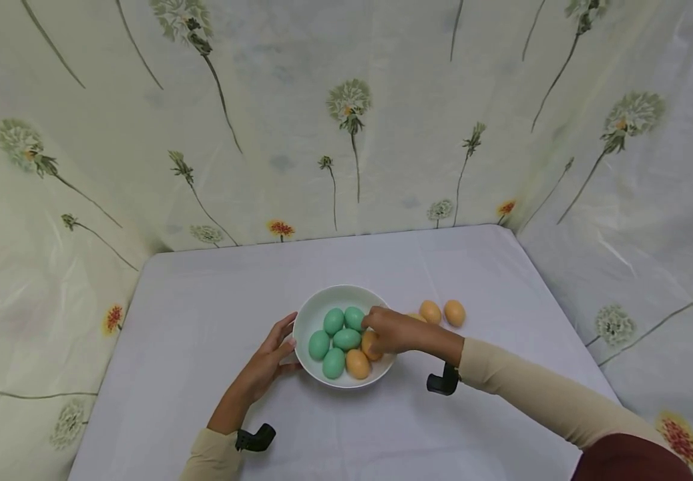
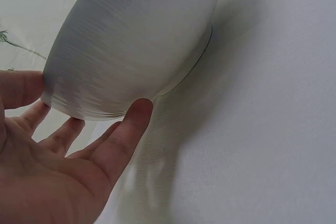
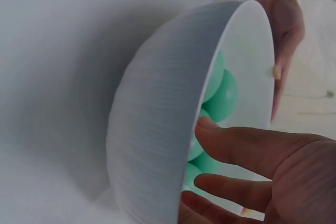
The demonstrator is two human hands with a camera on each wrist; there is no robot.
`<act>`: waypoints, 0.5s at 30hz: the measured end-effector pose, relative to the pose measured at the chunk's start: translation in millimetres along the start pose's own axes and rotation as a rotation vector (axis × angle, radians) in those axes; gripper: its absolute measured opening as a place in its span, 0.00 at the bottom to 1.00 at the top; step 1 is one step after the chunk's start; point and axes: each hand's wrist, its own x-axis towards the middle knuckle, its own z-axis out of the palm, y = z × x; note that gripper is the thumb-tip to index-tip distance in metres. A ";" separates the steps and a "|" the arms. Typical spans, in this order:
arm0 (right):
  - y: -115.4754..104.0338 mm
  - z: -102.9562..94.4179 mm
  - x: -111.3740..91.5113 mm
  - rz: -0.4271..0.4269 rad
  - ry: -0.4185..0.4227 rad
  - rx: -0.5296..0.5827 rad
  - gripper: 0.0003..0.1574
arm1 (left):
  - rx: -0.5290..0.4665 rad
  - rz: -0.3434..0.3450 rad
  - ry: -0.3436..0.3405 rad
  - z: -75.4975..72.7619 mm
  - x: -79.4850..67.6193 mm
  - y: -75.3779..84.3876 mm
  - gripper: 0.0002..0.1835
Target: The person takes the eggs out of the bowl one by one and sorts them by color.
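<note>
A white bowl [image 1: 303, 321] stands on the table with several green eggs [image 1: 334, 363] and orange eggs [image 1: 358, 364] inside. My left hand [image 1: 268, 361] rests its spread fingertips against the bowl's left outer wall, thumb at the rim; in the left wrist view these fingers [image 2: 134, 124] lie fairly straight along it. Over the right rim, my right hand [image 1: 390, 331] reaches into the bowl, above an orange egg it partly hides. In the right wrist view its thumb [image 3: 236, 142] and fingers are extended and apart, with green eggs beyond them and nothing visible between.
More orange eggs [image 1: 454, 312] lie on the white-covered table [image 1: 214, 294] right of the bowl, one partly behind my right wrist. A flower-patterned sheet [image 1: 298, 133] surrounds the table at the back and sides. Each wrist wears a black camera mount [image 1: 256, 437].
</note>
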 end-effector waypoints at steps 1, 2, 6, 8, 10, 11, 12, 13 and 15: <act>0.6 2.2 1.7 -0.008 0.004 -0.019 0.27 | -0.001 -0.001 -0.001 0.0 0.0 0.0 0.31; 1.4 4.7 3.6 -0.016 0.011 -0.037 0.25 | -0.002 -0.001 -0.001 0.1 -0.1 0.0 0.31; 3.8 13.7 9.3 -0.061 0.042 -0.091 0.14 | -0.002 0.003 -0.009 0.4 -0.2 -0.1 0.31; 3.1 16.9 11.0 -0.069 0.048 -0.111 0.11 | -0.003 0.003 -0.012 0.4 -0.3 -0.3 0.32; 2.1 19.1 11.9 -0.073 0.048 -0.128 0.12 | -0.006 0.001 -0.012 0.5 -0.6 0.1 0.32; 1.5 19.8 12.2 -0.072 0.047 -0.142 0.13 | -0.007 0.002 -0.013 0.5 -0.8 0.3 0.32; 0.9 20.2 12.5 -0.072 0.047 -0.152 0.14 | -0.008 0.001 -0.012 0.5 -1.0 0.8 0.31; 0.5 20.6 12.7 -0.071 0.048 -0.158 0.16 | -0.010 0.000 -0.011 0.5 -1.3 1.3 0.31; 0.2 20.8 13.5 -0.071 0.048 -0.167 0.19 | -0.013 0.000 -0.010 0.5 -1.5 2.1 0.31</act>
